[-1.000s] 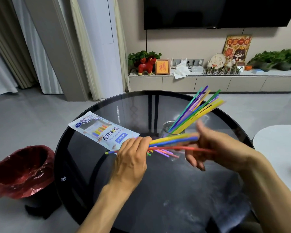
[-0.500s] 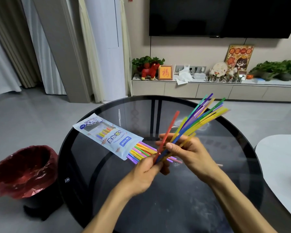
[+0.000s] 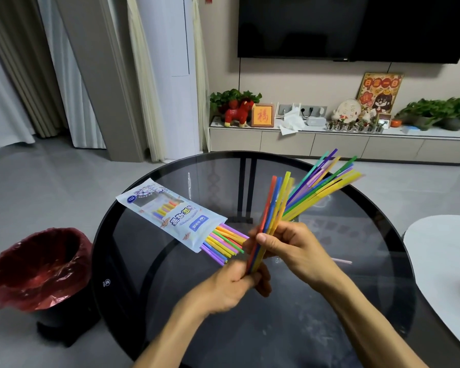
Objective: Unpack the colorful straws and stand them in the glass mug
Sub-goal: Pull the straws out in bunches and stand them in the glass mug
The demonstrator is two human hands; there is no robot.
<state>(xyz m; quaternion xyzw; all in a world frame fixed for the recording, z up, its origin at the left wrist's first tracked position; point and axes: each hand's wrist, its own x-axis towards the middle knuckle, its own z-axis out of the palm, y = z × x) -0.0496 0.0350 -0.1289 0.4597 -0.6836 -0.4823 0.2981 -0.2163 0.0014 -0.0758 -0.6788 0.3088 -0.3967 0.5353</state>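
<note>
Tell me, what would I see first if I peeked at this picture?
Two hands, the left hand and right hand, hold a small bunch of straws over the round glass table. Behind them more straws fan out, and an open packet lies to the left, spilling straws.

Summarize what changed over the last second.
The held straws swung from flat to nearly upright; the left hand moved to their bottom ends, the right hand took hold mid-length. The packet and the straws in the mug stayed put.
</note>
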